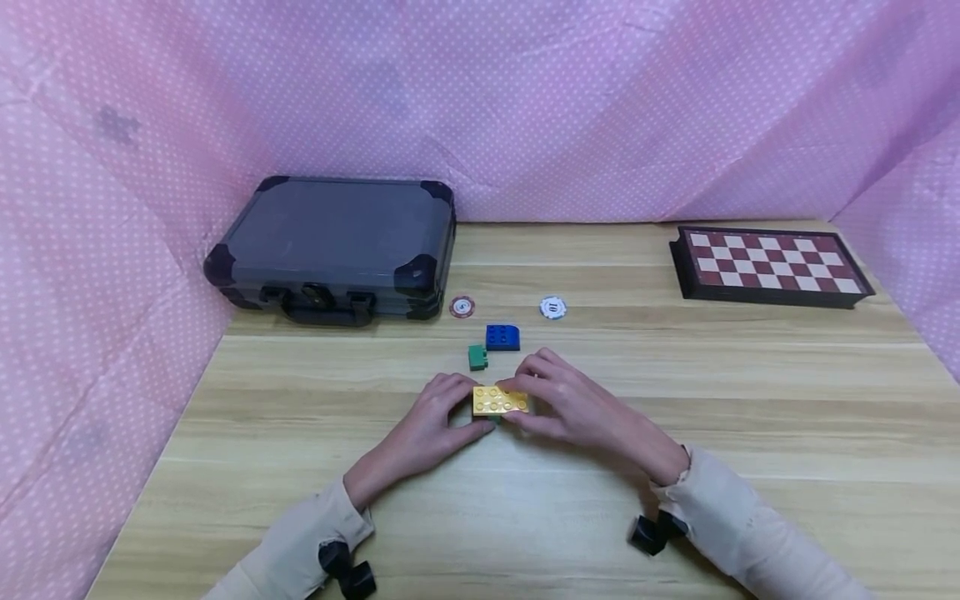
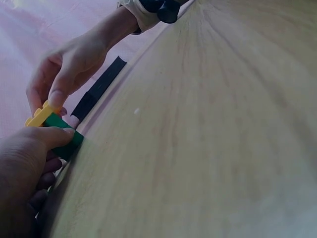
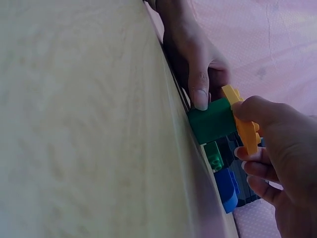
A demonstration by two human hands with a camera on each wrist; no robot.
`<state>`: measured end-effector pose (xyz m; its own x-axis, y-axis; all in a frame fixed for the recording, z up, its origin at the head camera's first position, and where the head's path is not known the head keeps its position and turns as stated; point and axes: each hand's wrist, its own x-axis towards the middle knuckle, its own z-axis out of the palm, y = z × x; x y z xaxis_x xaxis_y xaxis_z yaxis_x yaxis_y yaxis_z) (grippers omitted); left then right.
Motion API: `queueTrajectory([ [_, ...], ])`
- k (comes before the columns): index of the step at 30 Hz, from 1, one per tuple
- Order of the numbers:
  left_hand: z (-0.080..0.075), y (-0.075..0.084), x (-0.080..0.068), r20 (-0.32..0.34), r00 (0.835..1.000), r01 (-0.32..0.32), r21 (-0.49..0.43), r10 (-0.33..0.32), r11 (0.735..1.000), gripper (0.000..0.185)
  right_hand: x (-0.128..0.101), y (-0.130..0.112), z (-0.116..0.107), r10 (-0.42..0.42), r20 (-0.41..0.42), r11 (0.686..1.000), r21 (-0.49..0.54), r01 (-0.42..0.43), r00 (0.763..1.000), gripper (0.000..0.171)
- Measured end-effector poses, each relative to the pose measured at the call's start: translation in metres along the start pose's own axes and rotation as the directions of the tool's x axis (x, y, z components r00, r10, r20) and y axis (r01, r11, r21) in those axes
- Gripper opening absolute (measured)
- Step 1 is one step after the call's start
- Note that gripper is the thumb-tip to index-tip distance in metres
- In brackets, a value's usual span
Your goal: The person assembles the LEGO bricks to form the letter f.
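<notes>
A yellow toy building brick with studs on top lies over a green building block at the middle of the table. My left hand holds the green block from the left, its thumb on the near side. From the right, my right hand pinches the yellow brick between thumb and fingers. The yellow brick touches the green block's top; whether the two are fully joined I cannot tell. Just beyond my hands are a smaller green brick on its side and a blue brick.
Behind the bricks lie a red-and-white poker chip and a blue-and-white one. A grey case with black corners stands at the back left, and a checkered board box at the back right. Pink dotted cloth hangs behind the table.
</notes>
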<state>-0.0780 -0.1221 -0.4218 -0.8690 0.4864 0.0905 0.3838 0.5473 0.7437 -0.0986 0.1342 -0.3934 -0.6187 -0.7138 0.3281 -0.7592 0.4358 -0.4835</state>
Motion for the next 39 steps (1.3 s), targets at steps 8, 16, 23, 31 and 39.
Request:
queueTrajectory([
  [8,0.0,-0.001,0.0,-0.002,1.0,-0.005,0.008,0.005,1.0,0.037,0.0,0.003,0.004,-0.022,-0.025,1.0,-0.005,0.022,0.999,0.036],
  [16,-0.001,-0.001,-0.001,-0.003,1.0,-0.016,0.01,0.016,1.0,0.037,-0.001,0.003,0.005,-0.034,-0.044,0.999,-0.01,0.033,0.998,0.037],
  [23,-0.001,0.0,0.0,-0.006,1.0,-0.017,0.01,0.017,1.0,0.036,0.002,0.004,0.0,-0.003,-0.034,1.0,-0.001,0.003,0.999,0.041],
  [31,-0.003,0.0,-0.001,0.005,1.0,0.003,-0.004,-0.003,1.0,0.036,0.009,0.01,-0.006,0.045,-0.061,0.998,0.049,-0.042,0.997,0.032],
  [39,-0.003,0.0,-0.001,0.013,1.0,0.002,0.0,-0.002,1.0,0.037,0.019,0.02,-0.007,0.109,-0.05,0.992,0.067,-0.106,0.993,0.03],
])
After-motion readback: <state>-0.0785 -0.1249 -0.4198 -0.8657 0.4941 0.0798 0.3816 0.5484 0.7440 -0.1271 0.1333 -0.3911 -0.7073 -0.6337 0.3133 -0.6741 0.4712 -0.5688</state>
